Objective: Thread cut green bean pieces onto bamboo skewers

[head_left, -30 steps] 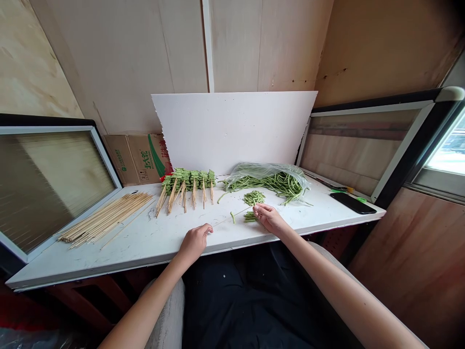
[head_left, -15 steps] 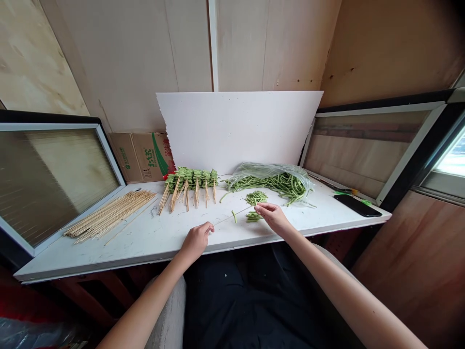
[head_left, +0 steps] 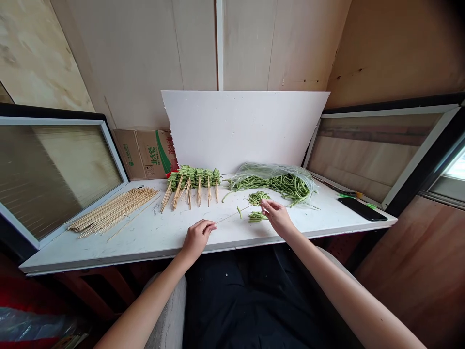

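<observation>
Between the fingers of my left hand [head_left: 198,237] is the rear end of a thin wooden skewer [head_left: 230,216], which slants up to the right above the table. A short piece of green bean [head_left: 239,212] sits crosswise on the skewer, seemingly threaded. My right hand [head_left: 279,218] is closed in a pinch near the skewer's tip, apparently on another bean piece; the fingertips largely hide it. Behind and beside that hand lie a loose heap of cut bean pieces [head_left: 257,197] and a neat row of cut pieces [head_left: 257,217].
Finished bean skewers [head_left: 192,180] are stacked at the back. Bare skewers [head_left: 116,208] lie on the left of the white table [head_left: 152,242]. A plastic bag of long green beans [head_left: 276,183] rests behind my right hand. A phone [head_left: 362,208] lies far right; a cardboard box [head_left: 143,152] stands back left.
Both hands keep hold at the two ends of the skewer, with my right hand slightly farther right. The threaded bean piece has shifted slightly up and right. The whole view has shifted a little.
</observation>
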A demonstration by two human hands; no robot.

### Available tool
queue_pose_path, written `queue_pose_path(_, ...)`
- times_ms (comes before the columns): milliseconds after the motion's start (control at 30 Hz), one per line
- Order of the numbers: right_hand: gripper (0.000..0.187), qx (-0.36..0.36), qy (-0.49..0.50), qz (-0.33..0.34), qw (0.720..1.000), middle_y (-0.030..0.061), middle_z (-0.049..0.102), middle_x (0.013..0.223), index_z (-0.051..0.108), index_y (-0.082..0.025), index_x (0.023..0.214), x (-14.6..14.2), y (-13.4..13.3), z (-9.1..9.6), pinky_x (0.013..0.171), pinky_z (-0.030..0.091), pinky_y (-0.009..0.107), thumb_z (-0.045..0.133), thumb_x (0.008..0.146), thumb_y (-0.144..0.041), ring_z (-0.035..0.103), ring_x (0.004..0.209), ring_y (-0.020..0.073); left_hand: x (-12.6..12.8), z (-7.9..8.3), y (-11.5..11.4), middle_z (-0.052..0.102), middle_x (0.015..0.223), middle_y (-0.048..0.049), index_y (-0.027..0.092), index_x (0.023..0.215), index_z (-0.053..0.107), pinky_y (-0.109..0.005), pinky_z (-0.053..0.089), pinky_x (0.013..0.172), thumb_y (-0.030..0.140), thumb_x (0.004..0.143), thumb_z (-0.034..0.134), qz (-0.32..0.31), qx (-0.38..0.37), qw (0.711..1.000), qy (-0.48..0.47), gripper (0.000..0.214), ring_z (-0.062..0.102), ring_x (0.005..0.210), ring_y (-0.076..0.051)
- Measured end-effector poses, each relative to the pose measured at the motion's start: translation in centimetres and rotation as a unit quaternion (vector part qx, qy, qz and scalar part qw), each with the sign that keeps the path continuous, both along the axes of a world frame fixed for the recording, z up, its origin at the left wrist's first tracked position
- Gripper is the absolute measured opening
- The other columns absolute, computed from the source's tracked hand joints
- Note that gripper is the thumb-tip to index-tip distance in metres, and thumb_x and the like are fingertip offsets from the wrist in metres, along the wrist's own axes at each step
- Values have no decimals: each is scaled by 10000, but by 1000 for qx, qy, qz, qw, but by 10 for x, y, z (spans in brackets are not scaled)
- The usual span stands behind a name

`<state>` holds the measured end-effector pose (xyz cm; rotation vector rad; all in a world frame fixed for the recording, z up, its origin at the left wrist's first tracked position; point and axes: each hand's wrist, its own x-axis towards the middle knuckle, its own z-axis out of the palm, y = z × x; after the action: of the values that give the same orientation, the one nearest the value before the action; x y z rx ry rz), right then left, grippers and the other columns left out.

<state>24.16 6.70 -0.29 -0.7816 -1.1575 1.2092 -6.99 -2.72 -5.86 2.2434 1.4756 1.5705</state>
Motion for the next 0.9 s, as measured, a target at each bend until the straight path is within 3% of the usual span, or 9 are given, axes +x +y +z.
queue_pose_path(133, 389, 49, -49, -48, 996, 41, 748, 830, 837, -228, 864, -2, -6, 5, 677, 491, 317, 941, 679, -554, 584, 720, 168, 0, 1, -2, 773, 894, -47, 202, 964, 735, -278, 574, 756, 98, 974, 545, -7, -18, 1000, 2, 217, 720, 778, -165)
queue_pose_path(300, 376, 102, -77, -77, 989, 76, 785, 915, 836, -241, 886, -12, -25, 17, 781, 525, 376, 906, 729, -575, 671, 860, 248, -3, -1, -2, 748, 838, -26, 194, 951, 723, -254, 573, 743, -64, 808, 430, -10, -38, 999, 19, 415, 698, 721, -141)
queue_pose_path(633, 404, 90, -58, -82, 991, 73, 752, 873, 756, -217, 794, -24, -38, 16, 781, 516, 365, 881, 753, -598, 670, 864, 245, -5, -3, -3, 691, 715, -6, 199, 893, 672, -246, 530, 681, 50, 928, 504, 17, -35, 999, 18, 227, 688, 680, -153)
queue_pose_path(900, 447, 79, -53, -89, 991, 79, 737, 878, 728, -215, 803, -29, -38, 9, 760, 530, 360, 860, 756, -640, 667, 872, 249, -5, 1, -2, 668, 689, 1, 211, 852, 633, -251, 499, 668, 76, 926, 487, 44, -62, 997, 11, 213, 667, 659, -160)
